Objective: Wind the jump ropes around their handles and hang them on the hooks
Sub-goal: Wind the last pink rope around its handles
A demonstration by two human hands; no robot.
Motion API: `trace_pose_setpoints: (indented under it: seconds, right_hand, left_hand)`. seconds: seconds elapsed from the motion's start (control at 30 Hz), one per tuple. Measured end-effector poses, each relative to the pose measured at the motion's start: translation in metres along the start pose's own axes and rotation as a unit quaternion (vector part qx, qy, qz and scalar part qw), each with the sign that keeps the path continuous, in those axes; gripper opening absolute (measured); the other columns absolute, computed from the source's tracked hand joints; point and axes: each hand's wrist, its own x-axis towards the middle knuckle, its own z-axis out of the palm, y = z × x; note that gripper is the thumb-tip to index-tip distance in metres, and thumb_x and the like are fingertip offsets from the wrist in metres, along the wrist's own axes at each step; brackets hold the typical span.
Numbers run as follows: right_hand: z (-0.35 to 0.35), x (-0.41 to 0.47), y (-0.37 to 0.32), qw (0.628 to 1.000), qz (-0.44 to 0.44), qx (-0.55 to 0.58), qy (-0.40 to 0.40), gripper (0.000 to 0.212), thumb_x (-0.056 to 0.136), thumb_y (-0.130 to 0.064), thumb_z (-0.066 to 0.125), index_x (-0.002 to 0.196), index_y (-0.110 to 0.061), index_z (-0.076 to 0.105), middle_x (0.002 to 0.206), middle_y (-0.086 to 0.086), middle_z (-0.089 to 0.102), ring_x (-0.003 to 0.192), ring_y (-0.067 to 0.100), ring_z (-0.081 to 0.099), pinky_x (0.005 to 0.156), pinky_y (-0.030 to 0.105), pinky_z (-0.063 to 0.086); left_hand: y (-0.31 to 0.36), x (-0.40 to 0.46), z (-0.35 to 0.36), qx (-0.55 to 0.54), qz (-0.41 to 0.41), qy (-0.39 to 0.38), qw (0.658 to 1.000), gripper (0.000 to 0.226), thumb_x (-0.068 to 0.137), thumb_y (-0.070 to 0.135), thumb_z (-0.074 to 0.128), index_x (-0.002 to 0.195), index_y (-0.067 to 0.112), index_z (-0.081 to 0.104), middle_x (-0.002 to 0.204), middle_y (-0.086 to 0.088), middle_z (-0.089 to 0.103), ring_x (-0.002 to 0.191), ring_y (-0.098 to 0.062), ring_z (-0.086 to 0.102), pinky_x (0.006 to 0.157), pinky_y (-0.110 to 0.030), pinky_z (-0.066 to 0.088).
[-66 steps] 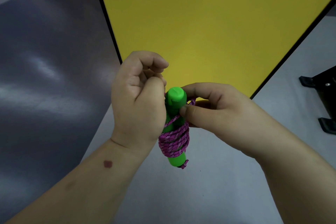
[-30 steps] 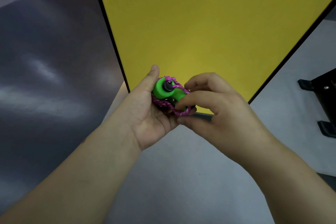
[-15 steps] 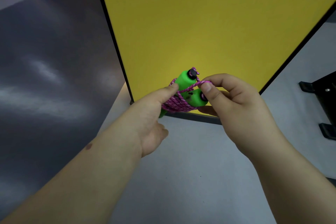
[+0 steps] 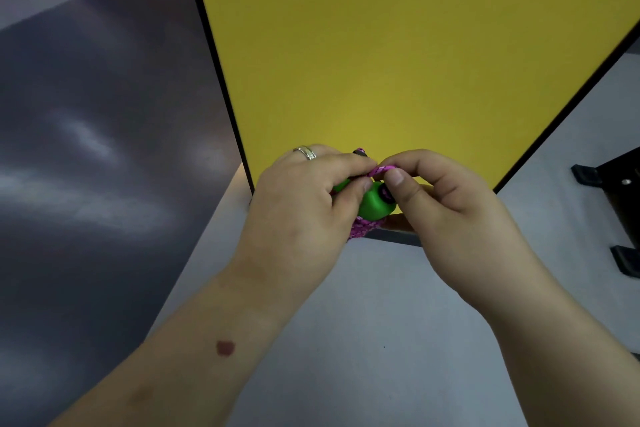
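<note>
Dark, glossy floor (image 4: 86, 184) fills the left side of the view, with pale reflections smeared across it. Next comes the left forearm, rising from the bottom edge, with a small reddish mark near its middle. The left hand (image 4: 304, 204) is curled over the bundle from the left, back of the hand toward the camera, a ring (image 4: 305, 152) on one finger (the band looks silver). Its thumb and fingertips close on the green handles (image 4: 372, 203) and on a strand of the pink rope (image 4: 382, 170).

Between the two hands sits the jump rope, held up in the air in front of the lower edge of a yellow panel (image 4: 398, 45) with a black frame. One handle's round end, with a dark cap at its centre, faces the camera; a second handle shows only as a sliver of green behind the left fingers. Pink coils peek out under the handle, mostly hidden by the left palm.

The right hand (image 4: 446, 204) meets the bundle from the right: thumb and forefinger pinch the same short loop of rope just above the handle end, while lower fingers support the bundle from beneath. Grey surface (image 4: 381, 322) lies below both arms. At the far right edge stand black brackets (image 4: 609, 184), well apart from the hands.
</note>
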Motion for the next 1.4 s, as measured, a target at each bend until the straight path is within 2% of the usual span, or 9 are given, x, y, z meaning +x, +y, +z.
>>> trace_pose_setpoints:
  seconds: [0.1, 0.2, 0.27, 0.33, 0.43, 0.53, 0.73, 0.93, 1.4]
  right_hand:
    - [0.005, 0.006, -0.003, 1.0, 0.003, -0.005, 0.01, 0.016, 0.101, -0.02, 0.059, 0.094, -0.018, 0.073, 0.081, 0.014, 0.075, 0.076, 0.025, 0.078, 0.082, 0.045, 0.063]
    - [0.004, 0.02, -0.012, 0.999, 0.014, -0.016, 0.03, 0.012, 0.098, -0.021, 0.064, 0.092, -0.019, 0.074, 0.075, 0.01, 0.077, 0.07, 0.02, 0.077, 0.074, 0.037, 0.065]
    - [0.001, 0.034, -0.026, 0.998, 0.011, -0.048, 0.041, 0.012, 0.098, -0.023, 0.066, 0.09, -0.023, 0.074, 0.074, 0.005, 0.077, 0.07, 0.02, 0.077, 0.072, 0.039, 0.064]
    - [-0.002, 0.049, -0.05, 0.995, -0.006, -0.088, 0.049, 0.012, 0.097, -0.027, 0.066, 0.09, -0.028, 0.075, 0.075, 0.001, 0.077, 0.075, 0.031, 0.074, 0.075, 0.055, 0.062]
    - [-0.009, 0.068, -0.108, 0.993, -0.014, -0.104, 0.06, 0.013, 0.097, -0.028, 0.065, 0.089, -0.031, 0.075, 0.076, -0.004, 0.076, 0.083, 0.045, 0.069, 0.071, 0.064, 0.058]
    - [-0.016, 0.083, -0.184, 0.992, -0.025, -0.099, 0.067, 0.013, 0.097, -0.025, 0.066, 0.09, -0.028, 0.077, 0.08, -0.013, 0.074, 0.079, 0.025, 0.074, 0.076, 0.056, 0.062]
    - [-0.022, 0.118, -0.348, 0.99, -0.039, -0.123, 0.058, 0.012, 0.094, -0.026, 0.07, 0.086, -0.029, 0.078, 0.075, -0.016, 0.073, 0.076, 0.013, 0.072, 0.078, 0.044, 0.062]
    - [-0.026, 0.156, -0.483, 0.981, -0.068, -0.166, 0.069, 0.009, 0.092, -0.023, 0.073, 0.088, -0.024, 0.08, 0.064, -0.012, 0.067, 0.051, -0.005, 0.054, 0.046, 0.009, 0.036]
    - [-0.037, 0.228, -0.595, 0.952, -0.126, -0.258, 0.104, 0.017, 0.097, -0.029, 0.063, 0.094, -0.024, 0.079, 0.079, -0.013, 0.069, 0.073, 0.007, 0.062, 0.061, 0.027, 0.046]
  left_hand:
    - [-0.001, 0.008, -0.003, 0.004, -0.004, 0.012, 1.0, 0.017, 0.092, 0.019, 0.073, 0.103, 0.029, 0.083, 0.091, 0.011, 0.076, 0.091, -0.003, 0.064, 0.079, -0.013, 0.046]
    - [-0.002, 0.023, -0.008, -0.006, -0.024, 0.023, 0.999, 0.017, 0.091, 0.02, 0.073, 0.1, 0.03, 0.082, 0.093, 0.015, 0.076, 0.094, 0.001, 0.063, 0.08, -0.009, 0.045]
    - [0.003, 0.039, -0.012, -0.015, -0.031, 0.028, 0.999, 0.016, 0.091, 0.023, 0.071, 0.099, 0.032, 0.081, 0.094, 0.017, 0.076, 0.094, 0.0, 0.066, 0.082, -0.017, 0.05]
    - [0.016, 0.061, -0.022, -0.023, -0.042, 0.03, 0.998, 0.016, 0.091, 0.026, 0.07, 0.098, 0.034, 0.081, 0.092, 0.017, 0.076, 0.092, -0.002, 0.069, 0.082, -0.029, 0.055]
    - [0.049, 0.101, -0.051, -0.051, -0.07, 0.022, 0.996, 0.016, 0.092, 0.022, 0.072, 0.096, 0.035, 0.081, 0.087, 0.018, 0.076, 0.088, 0.0, 0.069, 0.078, -0.027, 0.056]
    - [0.093, 0.145, -0.092, -0.065, -0.077, 0.027, 0.995, 0.016, 0.092, 0.02, 0.073, 0.093, 0.035, 0.081, 0.082, 0.018, 0.075, 0.083, 0.0, 0.07, 0.074, -0.024, 0.054]
    - [0.187, 0.237, -0.193, -0.083, -0.078, 0.029, 0.993, 0.02, 0.094, 0.021, 0.072, 0.086, 0.038, 0.078, 0.078, 0.019, 0.074, 0.079, 0.002, 0.069, 0.069, -0.02, 0.055]
    - [0.257, 0.325, -0.273, -0.081, -0.093, 0.031, 0.992, 0.016, 0.095, 0.019, 0.07, 0.093, 0.03, 0.082, 0.079, 0.018, 0.074, 0.08, 0.008, 0.066, 0.063, -0.004, 0.044]
    - [0.318, 0.437, -0.317, -0.048, -0.105, 0.079, 0.99, 0.015, 0.098, 0.023, 0.066, 0.102, 0.025, 0.08, 0.095, 0.012, 0.077, 0.081, 0.002, 0.065, 0.061, -0.001, 0.042]
